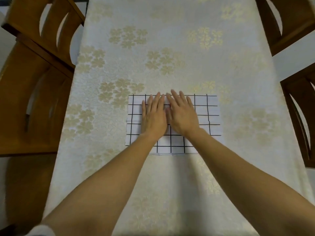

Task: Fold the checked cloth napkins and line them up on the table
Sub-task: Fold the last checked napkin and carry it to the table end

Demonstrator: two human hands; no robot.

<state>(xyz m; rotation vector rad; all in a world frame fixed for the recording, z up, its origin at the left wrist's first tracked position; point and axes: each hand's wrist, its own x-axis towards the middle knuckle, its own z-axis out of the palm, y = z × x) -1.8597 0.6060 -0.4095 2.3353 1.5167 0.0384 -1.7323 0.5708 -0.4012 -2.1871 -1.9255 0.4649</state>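
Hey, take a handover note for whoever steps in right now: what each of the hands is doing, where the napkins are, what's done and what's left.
Left hand: open, flat, pressing on the middle of the checked napkin.
Right hand: open, flat on the same napkin, close beside the left.
Napkin: the only one in view, lying flat as a rectangle on the flowered tablecloth. A stepped left edge suggests it is folded at least once.
Done: this napkin is being smoothed. No row of folded napkins is in view.
Left: finish folding this one, set it in line, then fold any others, which are out of view.
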